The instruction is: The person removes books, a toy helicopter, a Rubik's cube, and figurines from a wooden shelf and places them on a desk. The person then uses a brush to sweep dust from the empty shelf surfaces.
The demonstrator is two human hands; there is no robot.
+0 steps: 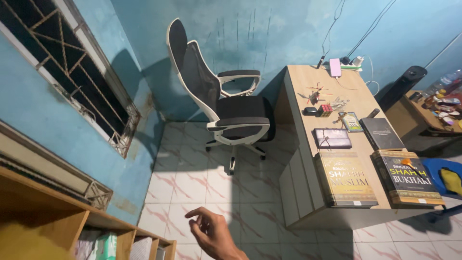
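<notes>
A bare hand point(211, 233), nearest the camera, hangs low over the white tiled floor point(192, 183) with its fingers point(195, 213) loosely apart, holding nothing; I cannot tell which hand it is. Past it stand the long light wooden worktop point(308, 139), then the black and white office chair point(216, 96). Two thick gold books point(345, 179) lie on the worktop.

One hand point(211, 233) is cut off at the wrist by the bottom edge. Small items point(321, 98) on the surface point(301, 77) are too tiny to identify.
</notes>
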